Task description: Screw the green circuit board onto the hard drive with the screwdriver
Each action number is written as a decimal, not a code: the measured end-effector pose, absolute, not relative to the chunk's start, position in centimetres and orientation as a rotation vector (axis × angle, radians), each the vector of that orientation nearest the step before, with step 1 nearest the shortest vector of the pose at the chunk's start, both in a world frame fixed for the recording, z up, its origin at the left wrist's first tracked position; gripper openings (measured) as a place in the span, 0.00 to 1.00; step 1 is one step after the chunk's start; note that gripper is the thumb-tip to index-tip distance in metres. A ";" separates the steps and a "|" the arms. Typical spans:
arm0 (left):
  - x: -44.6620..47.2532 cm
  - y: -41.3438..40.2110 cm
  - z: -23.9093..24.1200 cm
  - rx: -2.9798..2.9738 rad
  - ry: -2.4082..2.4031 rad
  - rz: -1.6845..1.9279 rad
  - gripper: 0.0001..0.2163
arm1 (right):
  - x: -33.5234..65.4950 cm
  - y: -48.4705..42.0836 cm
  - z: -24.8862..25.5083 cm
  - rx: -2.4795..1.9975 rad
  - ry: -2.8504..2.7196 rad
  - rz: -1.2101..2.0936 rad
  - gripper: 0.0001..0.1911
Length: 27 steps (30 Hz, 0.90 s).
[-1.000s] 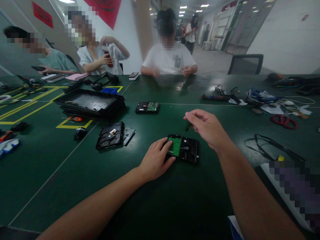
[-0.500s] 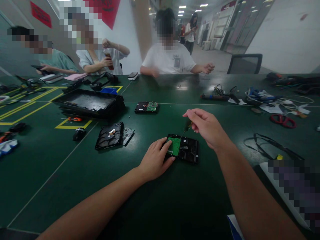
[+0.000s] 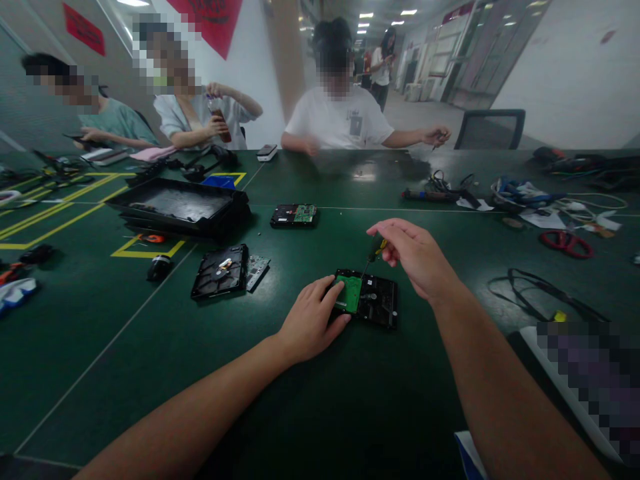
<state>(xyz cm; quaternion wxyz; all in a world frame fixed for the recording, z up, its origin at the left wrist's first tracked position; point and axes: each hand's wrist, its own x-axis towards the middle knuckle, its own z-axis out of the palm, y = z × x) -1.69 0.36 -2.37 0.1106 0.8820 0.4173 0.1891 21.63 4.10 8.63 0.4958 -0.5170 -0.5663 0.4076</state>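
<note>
A black hard drive [image 3: 380, 301] with a green circuit board [image 3: 353, 293] lies flat on the table in front of me. My left hand [image 3: 311, 317] grips its left end, fingers over the board and thumb against the near edge. Above the drive, my right hand [image 3: 407, 253] is closed on the handle of a screwdriver [image 3: 374, 250], dark with some yellow. The screwdriver leans, its thin tip touching the drive near the board's upper right corner. Whether a screw sits under the tip is too small to tell.
Left of my hands lie another hard drive [image 3: 220, 272] and a loose circuit board [image 3: 257, 272]. Farther back are a third drive [image 3: 294, 215] and black trays [image 3: 180, 203]. Red-handled scissors [image 3: 566, 244] and a black cable [image 3: 540, 293] lie right. Several people sit opposite, one holding a bottle [image 3: 220, 120].
My hands and the hard drive stay almost in place; the screwdriver handle shows slightly turned in my right fingers. Across the table, the hand of the person in white has moved right.
</note>
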 end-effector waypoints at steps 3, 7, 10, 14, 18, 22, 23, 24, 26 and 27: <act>-1.7 0.3 -2.3 2.598 1.233 0.543 0.30 | 21.6 4.0 8.6 -1.260 -1.405 0.949 0.18; -1.7 0.3 -2.3 2.609 1.223 0.541 0.30 | 21.3 3.9 8.7 -1.226 -1.359 1.016 0.17; -1.7 0.3 -2.3 2.609 1.220 0.544 0.30 | 21.2 4.0 8.7 -1.206 -1.320 1.071 0.15; -1.8 0.4 -2.4 2.599 1.221 0.557 0.30 | 21.5 4.2 8.5 -1.234 -1.333 1.046 0.13; -1.8 0.4 -2.5 2.604 1.221 0.561 0.30 | 21.6 4.1 8.7 -1.270 -1.334 1.023 0.13; -1.8 0.4 -2.4 2.604 1.227 0.550 0.30 | 21.5 3.9 9.1 -1.246 -1.338 1.062 0.13; -1.7 0.3 -2.4 2.602 1.228 0.552 0.30 | 21.5 3.8 9.2 -1.235 -1.340 1.064 0.12; -1.7 0.3 -2.4 2.601 1.228 0.554 0.30 | 21.4 3.8 9.2 -1.224 -1.342 1.067 0.12; -1.7 0.3 -2.4 2.599 1.222 0.561 0.30 | 21.4 3.7 9.3 -1.208 -1.342 1.079 0.12; -1.7 0.3 -2.4 2.597 1.216 0.568 0.30 | 21.4 3.7 9.4 -1.203 -1.339 1.090 0.12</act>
